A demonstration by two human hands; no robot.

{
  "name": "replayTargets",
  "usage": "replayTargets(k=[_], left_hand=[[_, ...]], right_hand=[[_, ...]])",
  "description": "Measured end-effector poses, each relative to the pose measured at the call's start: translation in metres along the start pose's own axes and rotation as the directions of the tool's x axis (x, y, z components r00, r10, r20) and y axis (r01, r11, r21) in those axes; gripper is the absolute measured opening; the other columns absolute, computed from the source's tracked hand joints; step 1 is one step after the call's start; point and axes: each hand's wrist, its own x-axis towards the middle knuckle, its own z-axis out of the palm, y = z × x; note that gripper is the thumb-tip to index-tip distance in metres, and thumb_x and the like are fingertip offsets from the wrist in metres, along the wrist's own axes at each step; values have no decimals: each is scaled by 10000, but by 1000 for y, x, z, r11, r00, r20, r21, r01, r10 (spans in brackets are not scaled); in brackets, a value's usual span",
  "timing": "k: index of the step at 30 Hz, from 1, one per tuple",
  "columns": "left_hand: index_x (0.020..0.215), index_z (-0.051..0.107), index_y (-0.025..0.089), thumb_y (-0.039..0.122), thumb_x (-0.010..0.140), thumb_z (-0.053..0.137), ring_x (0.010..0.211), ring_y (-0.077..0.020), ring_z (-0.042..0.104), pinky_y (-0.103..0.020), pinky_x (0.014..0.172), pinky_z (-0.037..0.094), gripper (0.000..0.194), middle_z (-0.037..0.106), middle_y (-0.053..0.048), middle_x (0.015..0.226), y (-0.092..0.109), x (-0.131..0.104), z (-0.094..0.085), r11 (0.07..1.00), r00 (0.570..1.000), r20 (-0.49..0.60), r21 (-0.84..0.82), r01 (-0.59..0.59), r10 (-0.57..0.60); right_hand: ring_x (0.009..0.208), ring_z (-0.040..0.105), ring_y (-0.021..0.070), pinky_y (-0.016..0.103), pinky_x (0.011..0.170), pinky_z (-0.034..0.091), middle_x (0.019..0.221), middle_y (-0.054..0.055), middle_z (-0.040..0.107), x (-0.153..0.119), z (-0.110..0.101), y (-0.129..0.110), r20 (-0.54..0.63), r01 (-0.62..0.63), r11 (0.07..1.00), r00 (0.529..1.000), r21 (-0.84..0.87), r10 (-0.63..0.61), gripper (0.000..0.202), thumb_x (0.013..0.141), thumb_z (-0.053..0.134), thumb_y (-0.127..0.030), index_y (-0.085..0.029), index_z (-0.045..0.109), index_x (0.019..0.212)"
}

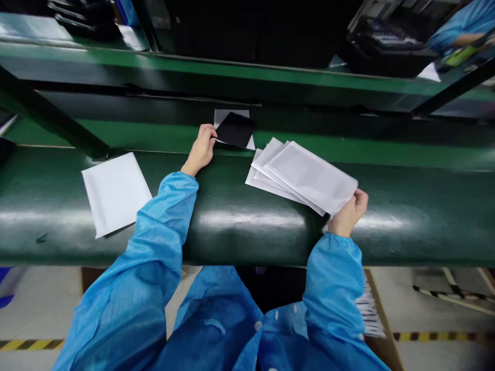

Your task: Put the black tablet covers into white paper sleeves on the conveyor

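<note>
My left hand [203, 147] is at the back centre of the green bench, its fingers closed on the left corner of a flat black sheet [235, 130]. Under that black piece lies a white paper [232, 114], partly covered. On the right, my right hand [349, 212] pinches the lower right corner of a fanned stack of white papers [309, 175], which reaches toward the bench's middle. Another white sheet [116, 195] lies flat to the left of my left forearm.
The green bench [247, 242] has a rounded front edge. A slanting dark post [58, 116] stands at the left. Behind is a raised shelf [193, 64] with black trays [390, 56]. Another person's blue sleeve [464, 26] shows at the top right.
</note>
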Motion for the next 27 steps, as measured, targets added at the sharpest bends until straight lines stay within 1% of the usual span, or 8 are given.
replayTargets(k=[3,5,8,9,11,13,15,27], left_hand=[[1103,585,220,605,1131,380,1172,-260,654,-447,1134,522,437,663,-140,1204,17,-6,5,998,992,-116,-40,-57,52],[1104,592,220,584,1145,351,1123,-246,670,-425,1084,544,438,683,-133,1152,34,-14,9,996,972,-228,-52,-74,61],[1090,619,219,512,1159,358,1083,-239,691,-425,1035,569,398,702,-127,1102,66,-35,14,995,933,-350,-33,-97,79],[1088,632,216,476,1162,376,1080,-236,697,-425,1026,578,372,712,-126,1097,77,-45,15,994,926,-365,-13,-105,93],[1088,665,207,403,1159,423,1086,-227,710,-418,1011,596,320,733,-123,1102,98,-67,12,992,928,-352,41,-119,125],[1095,701,201,343,1148,475,1089,-216,725,-399,990,618,272,752,-118,1111,115,-91,5,986,942,-296,97,-135,158],[1116,728,201,282,1131,520,1075,-197,743,-360,957,639,224,767,-110,1119,127,-114,-7,976,955,-217,135,-173,200],[1036,713,210,155,1062,622,877,-146,774,-283,811,638,110,814,-74,1049,157,-173,-45,872,925,98,309,-379,368]], right_hand=[[893,530,240,458,934,513,943,29,489,-6,3,-8,-322,175,982,928,-66,-187,158,809,542,-389,-266,501,899],[895,552,245,472,935,513,936,37,499,-24,11,-18,-367,374,916,839,-145,-401,128,839,559,-375,-262,504,865],[787,594,221,419,802,545,840,27,555,-70,34,-31,49,476,879,879,-17,-475,236,944,611,-466,-250,548,871],[748,614,206,386,742,553,834,28,601,-87,45,-36,292,368,926,879,85,-376,267,976,624,-503,-241,588,939],[748,678,199,337,659,570,913,47,706,-118,70,-45,703,14,977,692,210,-162,392,989,668,-593,-236,618,1142],[770,728,200,311,599,585,1037,63,756,-138,97,-56,892,-343,912,449,226,-52,559,944,714,-699,-252,590,1257],[770,749,194,296,574,600,1105,76,771,-146,119,-65,945,-563,801,326,203,-11,631,882,756,-773,-240,613,1190],[617,722,172,260,613,620,673,82,745,-152,131,-71,981,-783,622,133,18,139,501,717,975,-573,-147,724,800]])
